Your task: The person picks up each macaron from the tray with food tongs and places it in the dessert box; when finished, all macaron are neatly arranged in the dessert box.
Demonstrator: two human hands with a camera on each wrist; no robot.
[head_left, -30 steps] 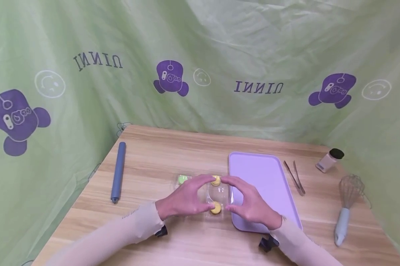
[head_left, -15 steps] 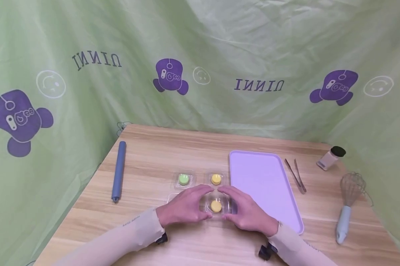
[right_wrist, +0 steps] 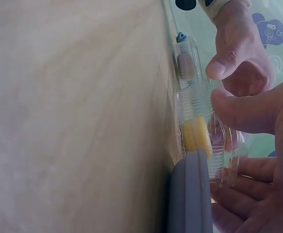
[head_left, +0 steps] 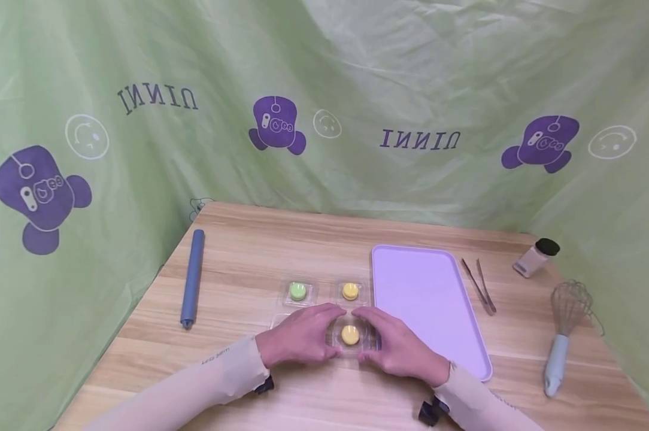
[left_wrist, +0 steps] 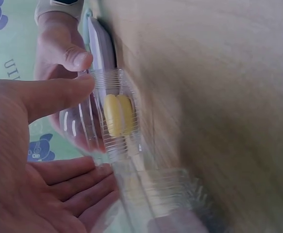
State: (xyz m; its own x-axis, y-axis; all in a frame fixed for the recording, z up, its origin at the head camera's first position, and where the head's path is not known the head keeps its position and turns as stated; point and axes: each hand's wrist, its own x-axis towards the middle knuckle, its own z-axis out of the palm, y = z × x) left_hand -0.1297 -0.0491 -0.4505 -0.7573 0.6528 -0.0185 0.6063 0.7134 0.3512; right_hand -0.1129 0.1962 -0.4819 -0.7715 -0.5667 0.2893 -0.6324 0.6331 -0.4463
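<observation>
Hands: we have our left hand (head_left: 303,335) and right hand (head_left: 397,344) set on either side of one clear plastic case (head_left: 351,336), fingers curled narrow round its walls and thumbs meeting over its far edge, so it is pinched from both sides at once.
Why held so: we judge the two-sided grip steadies a light, slippery shell that one hand would skid across the wood.
Case contents: a yellow macaron (head_left: 350,334) sits inside; the left wrist view shows it (left_wrist: 118,114) on edge within the ribbed walls, our thumb lying across the lid.
Landmark: the lilac tray (head_left: 427,299) lies flat, and the held case sits just beside its left edge, near the front corner.
Other cases: a second yellow macaron case (head_left: 350,291) lies just left of the tray, further back; a green macaron case (head_left: 298,291) is left of that again, apart from it.
Left of tray, well apart: a blue rolling pin (head_left: 192,278).
Right of tray: tweezers (head_left: 479,286) just beside; a small shaker jar (head_left: 534,258) and a whisk (head_left: 564,332) further off.
Surface: a pale wooden table (head_left: 249,245).
Room: a green printed cloth backdrop (head_left: 357,72) hangs close behind and to both sides.
</observation>
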